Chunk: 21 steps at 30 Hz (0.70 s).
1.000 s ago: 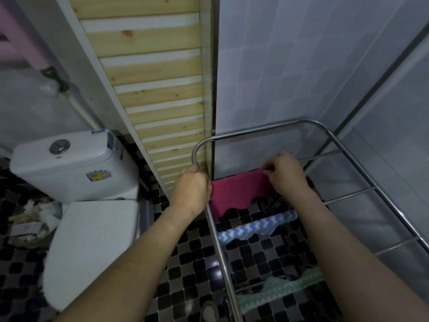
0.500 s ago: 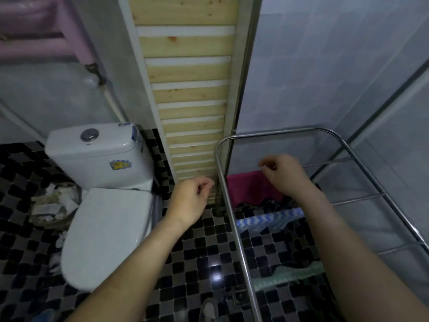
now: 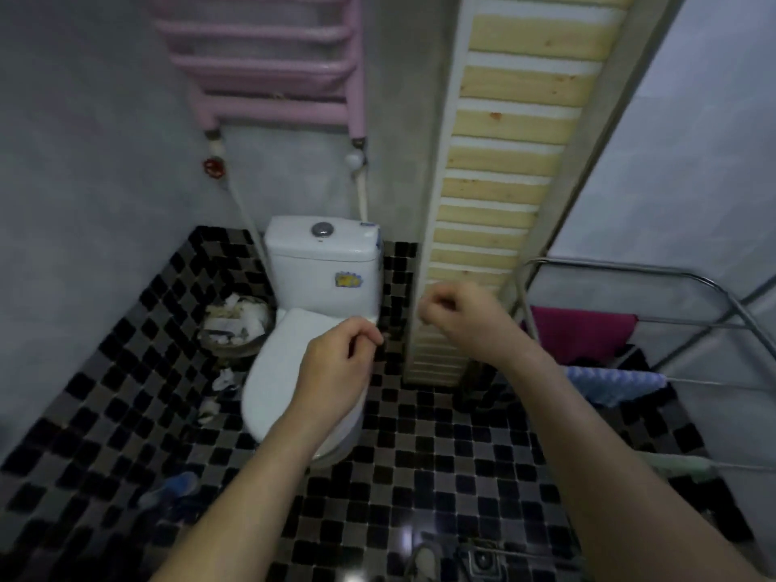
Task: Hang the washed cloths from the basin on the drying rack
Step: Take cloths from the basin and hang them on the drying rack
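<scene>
While the pink cloth (image 3: 581, 336) drapes the rack (image 3: 621, 267), left hand (image 3: 331, 371) and right hand (image 3: 466, 321) seem loosely curled, empty

You have let go of the magenta cloth (image 3: 581, 336). A second ago both hands held it at the rail of the steel-tube drying rack (image 3: 630, 268); now it hangs there alone. Your left hand (image 3: 336, 363) has drawn back over the white toilet (image 3: 323, 262) and your right hand (image 3: 462, 321) before the slatted pine panel (image 3: 504, 203), both loosely curled and holding nothing. Your head has swung left, bringing the pink wall radiator (image 3: 268, 56) into view.
</scene>
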Each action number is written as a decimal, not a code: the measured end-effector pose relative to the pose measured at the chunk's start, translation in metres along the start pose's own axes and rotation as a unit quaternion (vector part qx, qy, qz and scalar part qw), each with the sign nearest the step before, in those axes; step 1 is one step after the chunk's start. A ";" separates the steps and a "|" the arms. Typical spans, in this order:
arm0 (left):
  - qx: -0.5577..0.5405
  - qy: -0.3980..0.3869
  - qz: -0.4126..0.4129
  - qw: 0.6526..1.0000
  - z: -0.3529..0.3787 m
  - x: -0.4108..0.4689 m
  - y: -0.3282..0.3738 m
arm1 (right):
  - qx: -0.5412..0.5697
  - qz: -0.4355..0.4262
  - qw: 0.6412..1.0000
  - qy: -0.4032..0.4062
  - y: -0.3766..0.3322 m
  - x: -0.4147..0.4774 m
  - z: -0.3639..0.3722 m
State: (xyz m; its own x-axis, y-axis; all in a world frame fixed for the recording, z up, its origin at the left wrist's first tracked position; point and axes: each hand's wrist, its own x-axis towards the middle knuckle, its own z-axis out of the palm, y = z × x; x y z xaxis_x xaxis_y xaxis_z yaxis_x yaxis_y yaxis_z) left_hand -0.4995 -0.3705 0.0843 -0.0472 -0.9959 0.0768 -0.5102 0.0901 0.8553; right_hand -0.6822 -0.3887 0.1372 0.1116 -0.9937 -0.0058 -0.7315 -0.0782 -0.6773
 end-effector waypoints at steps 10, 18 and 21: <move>0.041 0.112 -0.098 0.988 -0.203 -0.143 -0.086 | 0.224 -0.062 0.955 -0.185 -0.198 -0.046 0.165; 0.034 0.244 -0.295 0.923 -0.307 -0.255 -0.173 | 0.170 -0.113 0.921 -0.332 -0.295 -0.077 0.306; 0.025 0.297 -0.341 0.891 -0.324 -0.297 -0.203 | 0.127 -0.117 0.906 -0.388 -0.314 -0.088 0.355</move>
State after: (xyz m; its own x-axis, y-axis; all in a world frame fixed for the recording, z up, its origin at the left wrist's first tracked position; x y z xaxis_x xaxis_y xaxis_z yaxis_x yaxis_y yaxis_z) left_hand -0.1039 -0.0937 0.0540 0.7443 -0.6424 -0.1826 -0.2838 -0.5518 0.7842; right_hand -0.2235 -0.2485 0.0897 0.7538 -0.5903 -0.2888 -0.4604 -0.1608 -0.8730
